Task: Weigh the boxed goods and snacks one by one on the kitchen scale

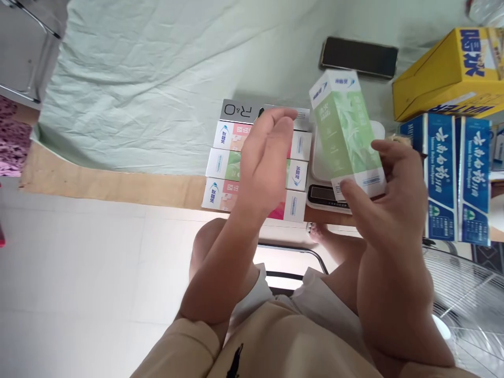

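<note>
My right hand (389, 194) grips the lower end of a green and white toothpaste box (342, 131), thumb on the near side and fingers on the right. The box is tilted above a small white kitchen scale (319, 160), covering much of its plate; the dark display (323, 195) shows at the front. My left hand (265, 160) is over a stack of toothpaste boxes (218, 163), its fingers stretched out and nothing in them. It hides the middle of these silver, pink and green boxes. Whether it touches them I cannot tell.
A black phone (359, 56) lies behind the scale. On the right stand a yellow carton (437, 79) and two blue toothpaste boxes (441, 178). Pale green cloth (149, 79) covers the table, leaving its wooden front edge (118, 181) bare. A wire fan guard (468, 294) is at lower right.
</note>
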A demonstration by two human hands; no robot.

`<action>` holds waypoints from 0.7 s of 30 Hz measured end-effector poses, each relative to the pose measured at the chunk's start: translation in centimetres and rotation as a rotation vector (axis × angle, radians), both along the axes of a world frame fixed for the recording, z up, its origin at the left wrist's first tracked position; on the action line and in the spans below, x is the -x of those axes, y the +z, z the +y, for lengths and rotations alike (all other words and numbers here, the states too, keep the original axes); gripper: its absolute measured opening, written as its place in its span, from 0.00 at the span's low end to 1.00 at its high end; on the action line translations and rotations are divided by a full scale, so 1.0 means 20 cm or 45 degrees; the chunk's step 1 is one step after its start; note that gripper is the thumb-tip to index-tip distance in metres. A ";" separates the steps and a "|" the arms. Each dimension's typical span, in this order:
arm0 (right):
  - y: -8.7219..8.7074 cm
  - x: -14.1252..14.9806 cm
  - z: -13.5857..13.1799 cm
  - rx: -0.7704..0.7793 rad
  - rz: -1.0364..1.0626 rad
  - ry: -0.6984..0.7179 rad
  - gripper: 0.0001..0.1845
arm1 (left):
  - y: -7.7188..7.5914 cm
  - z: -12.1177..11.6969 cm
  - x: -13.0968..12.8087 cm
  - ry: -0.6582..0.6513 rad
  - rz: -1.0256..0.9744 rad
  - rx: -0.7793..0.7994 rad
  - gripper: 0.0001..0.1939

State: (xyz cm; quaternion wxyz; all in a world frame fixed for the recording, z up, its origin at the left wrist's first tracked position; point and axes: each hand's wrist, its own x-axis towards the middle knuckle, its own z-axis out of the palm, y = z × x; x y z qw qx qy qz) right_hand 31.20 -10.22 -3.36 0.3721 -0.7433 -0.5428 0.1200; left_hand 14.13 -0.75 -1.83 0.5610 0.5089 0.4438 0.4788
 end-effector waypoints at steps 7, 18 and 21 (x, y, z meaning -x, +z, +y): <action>0.13 0.36 0.00 -0.073 -0.055 0.187 0.26 | 0.04 -0.01 0.07 0.068 0.013 -0.157 0.12; 0.07 0.63 0.05 0.156 -0.068 0.439 0.30 | -0.04 0.10 0.39 0.060 0.340 -0.014 0.12; 0.05 0.62 0.06 0.208 -0.082 0.509 0.30 | -0.14 0.17 0.49 0.253 0.466 0.028 0.20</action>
